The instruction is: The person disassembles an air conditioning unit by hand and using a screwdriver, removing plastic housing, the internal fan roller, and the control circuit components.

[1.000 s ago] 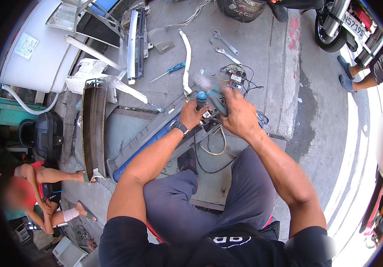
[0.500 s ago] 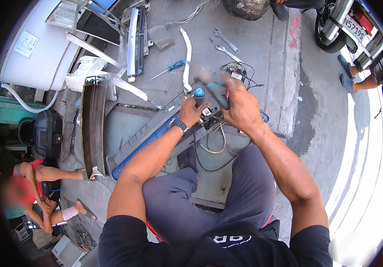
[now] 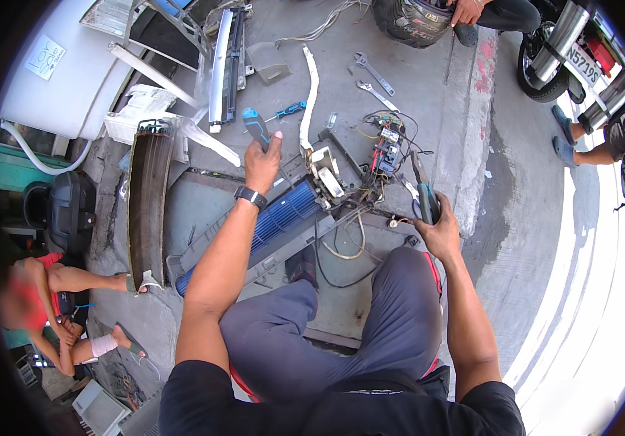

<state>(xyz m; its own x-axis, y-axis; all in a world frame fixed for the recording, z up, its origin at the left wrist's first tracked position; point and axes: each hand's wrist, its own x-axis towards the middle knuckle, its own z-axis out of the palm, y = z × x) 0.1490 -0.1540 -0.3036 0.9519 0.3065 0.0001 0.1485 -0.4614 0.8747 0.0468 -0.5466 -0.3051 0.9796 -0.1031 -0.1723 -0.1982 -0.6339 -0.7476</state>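
Note:
My left hand (image 3: 263, 167) is closed round a screwdriver (image 3: 256, 125) with a blue-and-dark handle, whose end points up and away from me. It is above the left side of a long grey plastic housing (image 3: 283, 251). Inside the housing lies a blue ribbed blower wheel (image 3: 283, 214), with a whitish motor part (image 3: 327, 176) at its far right end. Over to the right, my right hand (image 3: 440, 231) grips pliers (image 3: 421, 185) with dark and blue handles, jaws pointing away. Between the hands, loose wires lead to a small circuit board (image 3: 389, 151).
Another blue screwdriver (image 3: 287, 110), two wrenches (image 3: 376, 76) and a white wrapped pipe (image 3: 307, 94) lie on the concrete. A finned coil (image 3: 147, 211) stands at left. One person sits at left; others are near the helmet (image 3: 410, 20) and the motorcycle (image 3: 545, 69).
My hands have moved apart. My left hand has lifted the screwdriver off the motor area, leftward; my right has brought the pliers, blurred above it before, down to the right.

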